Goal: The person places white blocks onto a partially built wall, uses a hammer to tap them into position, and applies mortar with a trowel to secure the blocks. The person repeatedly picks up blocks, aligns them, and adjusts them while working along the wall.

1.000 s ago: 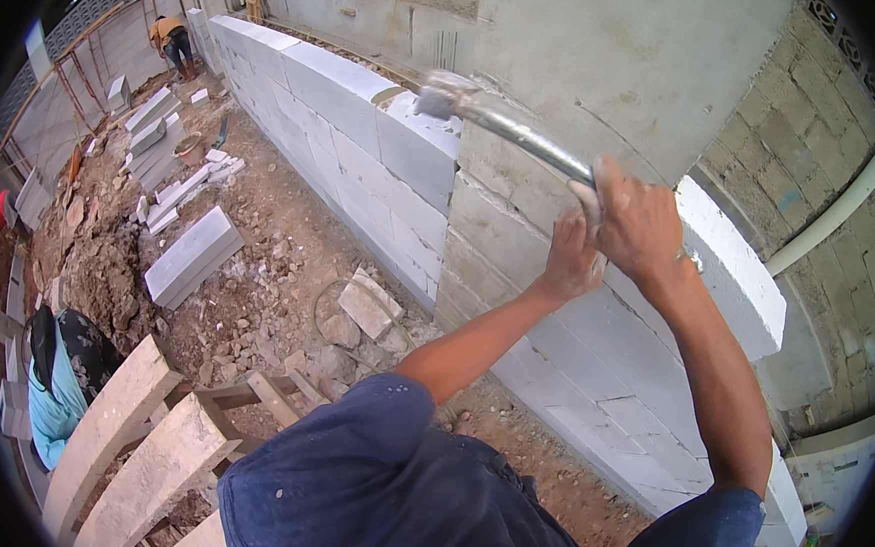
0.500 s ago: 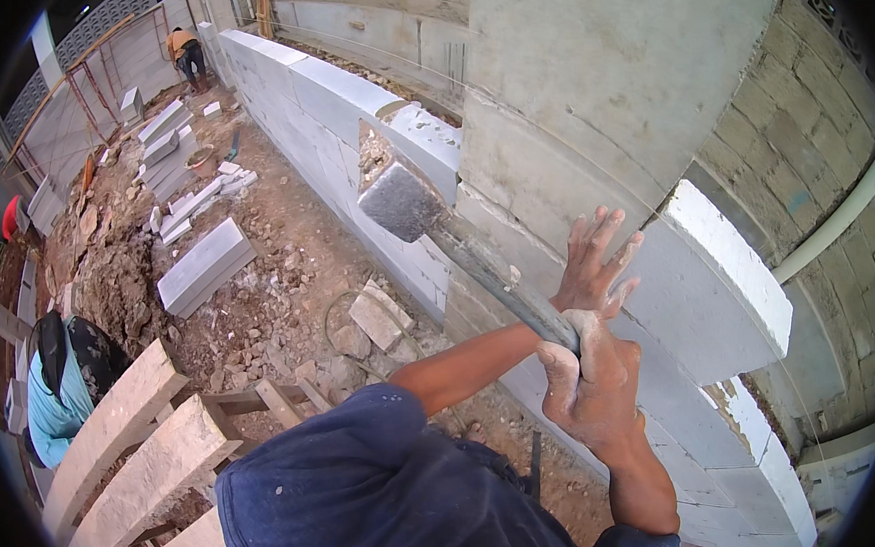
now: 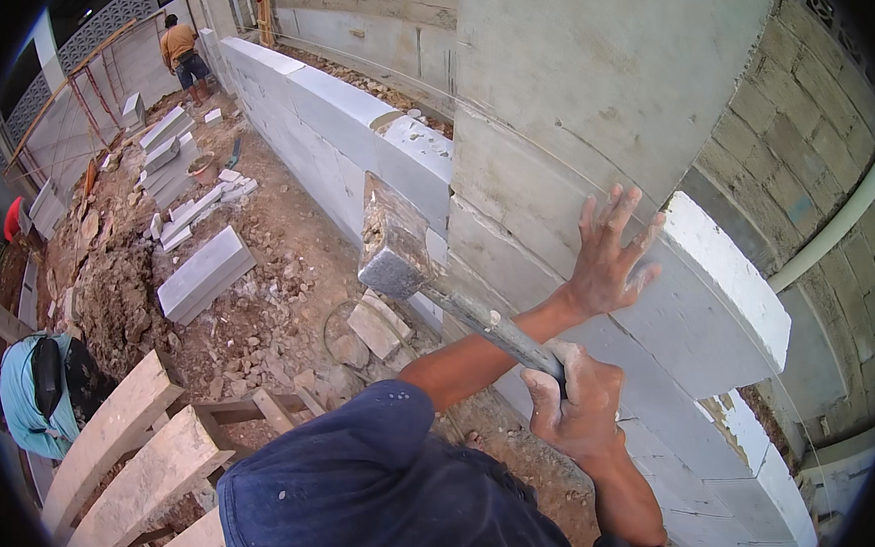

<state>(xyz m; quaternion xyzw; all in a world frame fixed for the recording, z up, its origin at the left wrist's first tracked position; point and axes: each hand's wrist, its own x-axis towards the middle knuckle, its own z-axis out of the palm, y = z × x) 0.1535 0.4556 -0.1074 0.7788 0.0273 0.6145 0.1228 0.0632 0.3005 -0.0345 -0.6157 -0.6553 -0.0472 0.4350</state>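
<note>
My left hand (image 3: 613, 264) is spread against the wall beside the white block (image 3: 718, 281) at the right, fingers pointing up. Below it, my right hand (image 3: 575, 402) grips the metal handle of a hammer-like tool. Its square, dust-caked head (image 3: 394, 241) sits left of both hands, in front of the low white block wall (image 3: 317, 116). Behind my left hand rises a grey rendered concrete surface (image 3: 589, 82), with a thin string across it.
Loose blocks (image 3: 207, 269) and rubble (image 3: 106, 283) lie on the ground. Curved wooden pieces (image 3: 145, 476) occupy the lower left. A co-worker (image 3: 180, 52) stands at the far end; another person (image 3: 35, 389) is at left. A white pipe (image 3: 842, 218) runs at right.
My left hand has left the handle and spread out on the wall. My right hand and the tool's head have moved lower. The far co-worker has become more upright.
</note>
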